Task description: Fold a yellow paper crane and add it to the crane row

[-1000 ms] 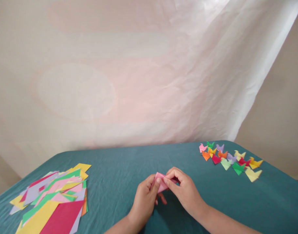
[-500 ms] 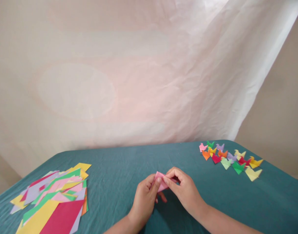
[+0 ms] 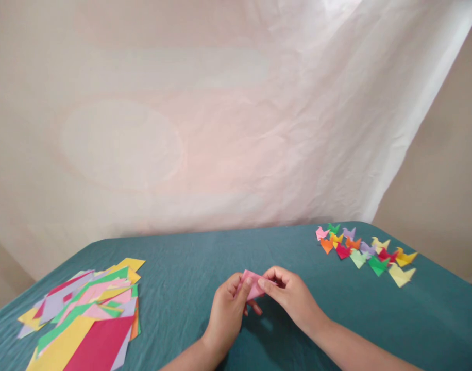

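Observation:
A small folded piece of pink paper (image 3: 253, 288) is held between my two hands, above the front middle of the table. My left hand (image 3: 229, 306) pinches its left side, thumb on top and fingers behind. On the right side, my right hand (image 3: 288, 291) grips the paper between thumb and bent fingers. Part of the paper is covered by my thumbs, and its exact fold cannot be made out.
A loose heap of coloured paper sheets (image 3: 99, 342) lies at the left of the green-covered table (image 3: 189, 273). Several small folded paper birds (image 3: 378, 264) stand in rows at the back right. A pale cloth (image 3: 220, 129) hangs behind the table.
The pink paper has shifted slightly left and turned a little in my fingers. My right thumb lies flatter over its right end. The heap and the birds stay where they were.

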Motion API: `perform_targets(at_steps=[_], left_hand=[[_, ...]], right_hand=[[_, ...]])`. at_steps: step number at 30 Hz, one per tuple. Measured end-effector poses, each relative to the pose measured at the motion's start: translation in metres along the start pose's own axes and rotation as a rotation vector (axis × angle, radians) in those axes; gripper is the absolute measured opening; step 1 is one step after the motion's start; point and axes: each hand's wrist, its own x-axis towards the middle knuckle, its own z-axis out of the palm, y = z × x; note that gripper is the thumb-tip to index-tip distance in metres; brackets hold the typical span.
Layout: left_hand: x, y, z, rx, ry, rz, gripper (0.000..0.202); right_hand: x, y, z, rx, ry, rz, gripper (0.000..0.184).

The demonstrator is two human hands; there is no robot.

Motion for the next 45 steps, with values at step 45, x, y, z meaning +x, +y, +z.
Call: perform_targets(at_steps=[45], left_hand=[[0.013,-0.006,-0.028,0.909,-0.270,0.187,0.012]], right_hand=[[-0.008,0.010,0.018,-0.690,-0.047,-0.067,0.011]])
